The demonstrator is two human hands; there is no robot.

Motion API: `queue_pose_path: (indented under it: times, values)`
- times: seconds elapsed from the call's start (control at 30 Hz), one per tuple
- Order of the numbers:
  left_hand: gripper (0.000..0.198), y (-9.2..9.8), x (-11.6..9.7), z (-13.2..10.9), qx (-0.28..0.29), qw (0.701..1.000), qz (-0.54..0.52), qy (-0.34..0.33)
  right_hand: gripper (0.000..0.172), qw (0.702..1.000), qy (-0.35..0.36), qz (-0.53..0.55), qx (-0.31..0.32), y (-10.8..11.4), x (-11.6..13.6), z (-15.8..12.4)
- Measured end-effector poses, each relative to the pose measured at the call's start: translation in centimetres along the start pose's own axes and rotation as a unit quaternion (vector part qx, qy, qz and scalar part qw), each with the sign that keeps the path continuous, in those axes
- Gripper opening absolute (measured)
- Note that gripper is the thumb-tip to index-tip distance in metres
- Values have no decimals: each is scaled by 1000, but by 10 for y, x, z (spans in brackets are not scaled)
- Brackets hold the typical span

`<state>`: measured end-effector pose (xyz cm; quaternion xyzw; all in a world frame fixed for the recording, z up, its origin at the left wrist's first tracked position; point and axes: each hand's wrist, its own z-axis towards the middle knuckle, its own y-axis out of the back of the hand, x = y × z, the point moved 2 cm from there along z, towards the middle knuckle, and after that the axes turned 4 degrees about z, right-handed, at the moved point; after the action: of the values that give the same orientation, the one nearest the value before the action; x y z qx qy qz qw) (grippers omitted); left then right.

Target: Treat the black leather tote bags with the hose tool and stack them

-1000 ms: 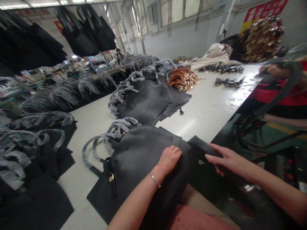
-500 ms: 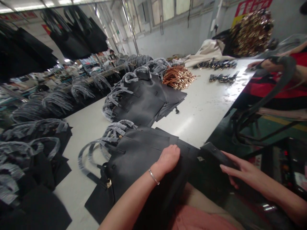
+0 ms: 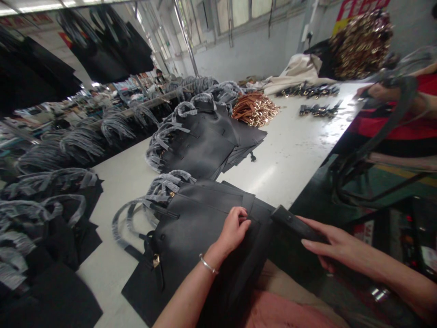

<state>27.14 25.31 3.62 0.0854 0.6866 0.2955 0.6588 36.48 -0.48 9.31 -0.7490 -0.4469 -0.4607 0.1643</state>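
"Since you're looking down at the near end of the table, what's under the hands?"

"A black leather handbag (image 3: 201, 232) lying flat on the white table (image 3: 273, 177), at the near edge, just above a lap in pink cloth (image 3: 283, 312). Its handles (image 3: 136, 218) curl off to the left, wrapped in gray plastic, and a gold clasp (image 3: 156, 260) sits on a strap at the near left."

"And the hands?"

"The left hand (image 3: 232, 230), with a thin silver bracelet (image 3: 206, 264) at the wrist, lies on the bag's front, fingers curled, tips at a seam. I can't tell whether it's pinching anything. The right hand (image 3: 327, 243) is at the bag's right end, fingers long across a thick side flap (image 3: 295, 225), thumb tucked beneath it, so the flap looks gripped between them."

"What's farther along?"

"A second black bag (image 3: 201, 146) lies flat beyond the first. Past it, to the right, sit a heap of brown straps with gold rings (image 3: 254, 109) and rows of dark metal fittings (image 3: 319, 109). More wrapped bags (image 3: 51, 200) line the left side."

"Anyone else?"

"At the far right, a co-worker's hand (image 3: 375, 92) reaches over the table's edge, with a red-and-black top (image 3: 403, 127) below it."
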Motion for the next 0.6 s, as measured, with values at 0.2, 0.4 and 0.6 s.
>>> queue_pose_path:
  times: [0.2, 0.4, 0.6]
  values:
    - [40, -10, -6, -20, -26, 988, 134, -77, 72, 992, -33, 3, 124, -20, 24, 16]
    - [37, -9, -9, -22, -50, 983, 157, -82, 60, 997, 4, -10, 82, -32, 43, 43]
    - [18, -20, -19, -17, 5, 951, 262, -167, 66, 996, 81, -5, -46, -3, 43, 36]
